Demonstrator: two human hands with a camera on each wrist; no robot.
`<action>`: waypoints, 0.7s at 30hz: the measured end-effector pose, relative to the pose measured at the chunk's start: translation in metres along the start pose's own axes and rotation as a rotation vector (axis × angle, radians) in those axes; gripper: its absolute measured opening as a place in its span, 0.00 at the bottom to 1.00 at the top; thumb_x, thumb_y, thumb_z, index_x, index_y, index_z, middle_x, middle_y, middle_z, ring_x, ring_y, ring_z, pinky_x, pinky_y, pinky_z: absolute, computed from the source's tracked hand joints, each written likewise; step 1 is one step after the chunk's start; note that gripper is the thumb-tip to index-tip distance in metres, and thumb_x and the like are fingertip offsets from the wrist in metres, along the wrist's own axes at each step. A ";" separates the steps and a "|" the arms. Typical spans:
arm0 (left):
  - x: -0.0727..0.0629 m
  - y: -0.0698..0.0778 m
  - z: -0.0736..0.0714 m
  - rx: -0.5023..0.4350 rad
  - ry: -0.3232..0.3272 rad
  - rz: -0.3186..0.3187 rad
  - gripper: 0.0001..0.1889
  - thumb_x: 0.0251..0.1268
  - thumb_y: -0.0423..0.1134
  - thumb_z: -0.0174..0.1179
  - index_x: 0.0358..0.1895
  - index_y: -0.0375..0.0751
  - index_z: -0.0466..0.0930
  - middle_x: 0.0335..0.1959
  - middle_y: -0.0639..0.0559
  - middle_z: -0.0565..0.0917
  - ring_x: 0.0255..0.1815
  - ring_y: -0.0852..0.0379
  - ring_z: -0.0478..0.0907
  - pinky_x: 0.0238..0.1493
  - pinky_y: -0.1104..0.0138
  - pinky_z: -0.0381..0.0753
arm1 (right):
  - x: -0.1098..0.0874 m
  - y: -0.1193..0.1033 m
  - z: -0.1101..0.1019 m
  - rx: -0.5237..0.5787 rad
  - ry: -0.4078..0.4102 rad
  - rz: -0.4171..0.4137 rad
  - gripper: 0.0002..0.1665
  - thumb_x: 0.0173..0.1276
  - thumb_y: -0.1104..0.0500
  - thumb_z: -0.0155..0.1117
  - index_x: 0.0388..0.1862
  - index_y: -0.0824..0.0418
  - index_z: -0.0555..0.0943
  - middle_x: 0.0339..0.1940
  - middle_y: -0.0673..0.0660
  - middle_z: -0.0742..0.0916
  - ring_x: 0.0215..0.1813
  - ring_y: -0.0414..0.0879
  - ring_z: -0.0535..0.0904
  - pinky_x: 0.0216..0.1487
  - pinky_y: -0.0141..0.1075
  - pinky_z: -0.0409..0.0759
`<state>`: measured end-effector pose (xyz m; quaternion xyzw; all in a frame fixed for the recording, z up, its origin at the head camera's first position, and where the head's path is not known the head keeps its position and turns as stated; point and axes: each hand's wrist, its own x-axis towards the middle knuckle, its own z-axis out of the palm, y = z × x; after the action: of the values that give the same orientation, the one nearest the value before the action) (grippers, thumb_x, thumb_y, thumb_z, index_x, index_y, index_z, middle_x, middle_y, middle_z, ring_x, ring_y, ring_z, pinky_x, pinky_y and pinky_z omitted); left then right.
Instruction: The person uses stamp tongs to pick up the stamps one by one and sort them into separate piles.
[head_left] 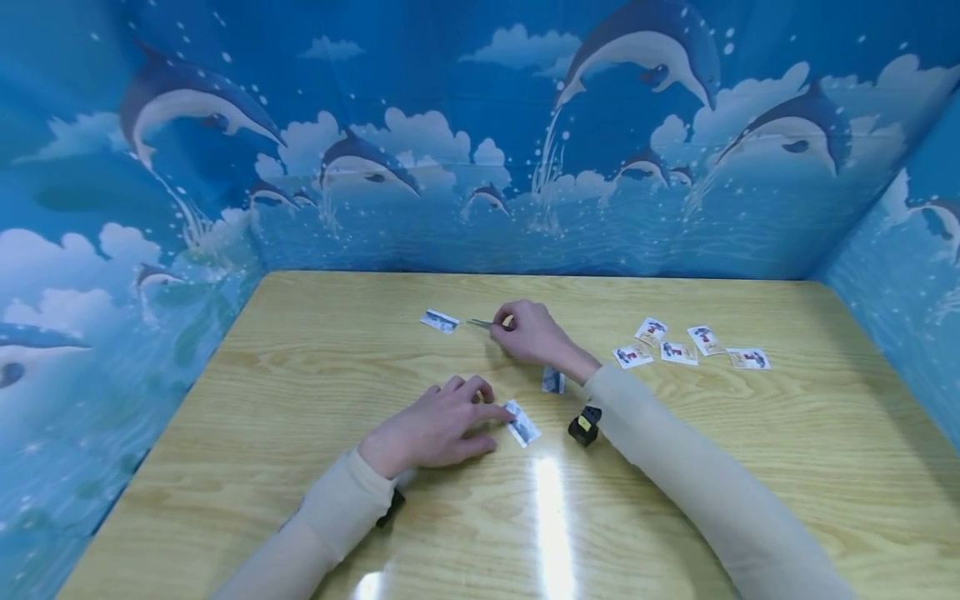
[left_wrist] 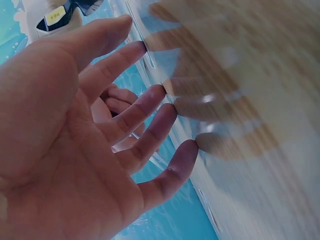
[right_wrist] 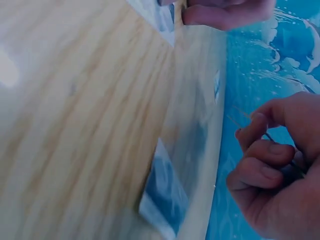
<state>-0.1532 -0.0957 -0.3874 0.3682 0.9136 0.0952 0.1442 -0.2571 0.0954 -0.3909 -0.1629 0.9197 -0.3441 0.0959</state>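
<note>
My right hand (head_left: pixel 534 335) pinches a pair of thin tweezers (head_left: pixel 480 322) above the far middle of the table, the tips pointing left. Just left of those tips lies a small blue-and-white card (head_left: pixel 439 321). My left hand (head_left: pixel 442 423) rests on the table with fingers spread, its index fingertip on a second small card (head_left: pixel 527 430). Partly covered by my right wrist in the head view is another blue card (head_left: pixel 553 382), which the right wrist view shows more fully (right_wrist: pixel 165 192). Two fine tweezer prongs stick out from the curled fingers (right_wrist: pixel 257 127) there.
Several small white cards with red and blue pictures (head_left: pixel 678 353) lie loosely grouped on the right of the wooden table (head_left: pixel 300 350). Black wrist devices sit under both sleeves, the right one (head_left: pixel 583 427) close over the tabletop. A dolphin-printed backdrop (head_left: pixel 450 233) stands behind the table.
</note>
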 end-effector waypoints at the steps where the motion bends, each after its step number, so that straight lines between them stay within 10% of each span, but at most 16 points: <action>1: 0.000 0.000 0.000 -0.001 -0.001 -0.001 0.23 0.75 0.53 0.59 0.70 0.60 0.77 0.66 0.47 0.75 0.59 0.48 0.73 0.58 0.48 0.78 | -0.003 0.002 -0.002 0.010 -0.003 0.005 0.17 0.75 0.55 0.59 0.53 0.64 0.84 0.29 0.56 0.86 0.23 0.41 0.71 0.25 0.31 0.68; 21: 0.001 0.002 0.002 -0.018 -0.001 -0.017 0.23 0.74 0.51 0.61 0.70 0.59 0.77 0.66 0.46 0.75 0.60 0.48 0.73 0.59 0.46 0.78 | -0.085 0.024 -0.030 0.148 -0.065 0.053 0.19 0.78 0.50 0.54 0.55 0.62 0.83 0.16 0.47 0.74 0.19 0.41 0.63 0.22 0.33 0.65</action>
<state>-0.1518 -0.0939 -0.3888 0.3589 0.9157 0.1020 0.1489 -0.1927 0.1613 -0.3789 -0.1422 0.8922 -0.4030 0.1464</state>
